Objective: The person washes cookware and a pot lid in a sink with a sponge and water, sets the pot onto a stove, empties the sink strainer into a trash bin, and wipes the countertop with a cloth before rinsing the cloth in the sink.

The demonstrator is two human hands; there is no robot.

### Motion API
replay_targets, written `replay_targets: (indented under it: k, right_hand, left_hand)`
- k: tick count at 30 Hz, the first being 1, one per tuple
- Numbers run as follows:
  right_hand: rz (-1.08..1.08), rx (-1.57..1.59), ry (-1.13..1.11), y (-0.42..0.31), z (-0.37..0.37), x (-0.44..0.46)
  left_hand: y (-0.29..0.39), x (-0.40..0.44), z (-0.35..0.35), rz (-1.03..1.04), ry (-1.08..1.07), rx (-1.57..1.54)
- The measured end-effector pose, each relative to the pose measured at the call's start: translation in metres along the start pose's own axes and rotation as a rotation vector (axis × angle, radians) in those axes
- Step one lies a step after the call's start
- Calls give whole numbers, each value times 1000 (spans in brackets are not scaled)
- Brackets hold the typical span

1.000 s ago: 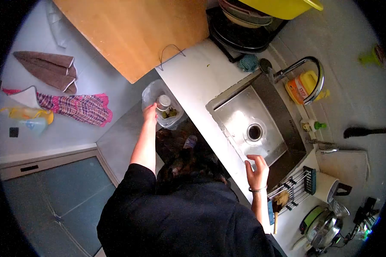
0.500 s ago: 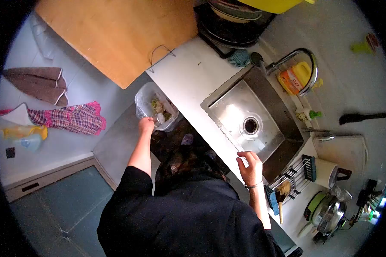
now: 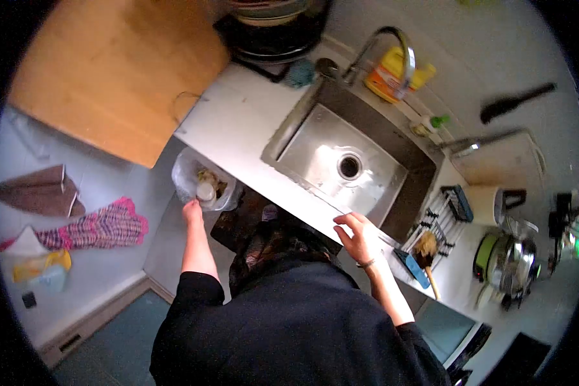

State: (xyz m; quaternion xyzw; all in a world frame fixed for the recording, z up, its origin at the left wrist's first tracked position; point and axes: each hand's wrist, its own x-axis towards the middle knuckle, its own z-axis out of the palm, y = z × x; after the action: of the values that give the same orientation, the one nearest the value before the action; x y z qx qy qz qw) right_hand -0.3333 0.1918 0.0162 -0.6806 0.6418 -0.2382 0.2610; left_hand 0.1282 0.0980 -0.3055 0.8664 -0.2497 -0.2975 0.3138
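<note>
My left hand [image 3: 193, 211] is closed on a small whitish round strainer or cup [image 3: 206, 191], held over the opening of a lined bin [image 3: 184, 174]. Food scraps [image 3: 219, 184] lie inside the bin, beside the cup. Near the front edge of the white counter [image 3: 231, 122], my right hand [image 3: 359, 238] hangs with its fingers apart and nothing in them. Beyond it is the steel sink [image 3: 328, 145], with a round drain [image 3: 349, 166] in its floor.
A curved faucet [image 3: 392, 32] and a yellow bottle [image 3: 386, 74] stand behind the sink. A dish rack [image 3: 441, 222] with a brush sits to the right, near a white pot [image 3: 482, 204]. A wooden board [image 3: 122, 77] covers the upper left.
My left hand has lowered with the cup, which was first upright above the bin and then tilted. The view has turned, so the sink and bin appear further left.
</note>
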Motion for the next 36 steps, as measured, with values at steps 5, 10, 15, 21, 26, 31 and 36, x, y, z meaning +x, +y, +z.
replay_targets:
  k: [5,10,15,21,26,31,36]
  right_hand:
    - [-7,42,40,11,-14,-15]
    - [41,73,131,39,-29,-44]
    - [102,122,256,72,-44,-76]
    - [207,97,395,99,-63,-108]
    - [422,104,517,106,-67,-135]
    - [618,91,631,102,-62,-144]
    - [735,111,648,98,-50,-140]
  left_hand:
    - [-5,18,-10,60,-7,-73]
    - [123,-55,-34,199,-120,-438]
    - [249,-157,26,710,-396,-181]
    - [288,-279,177,1312,-863,466]
    - [267,-326,291,1684,-974,903]
    - [231,-329,375,1862,-1064,1215]
    - [196,-321,419,2015,-1058,1403]
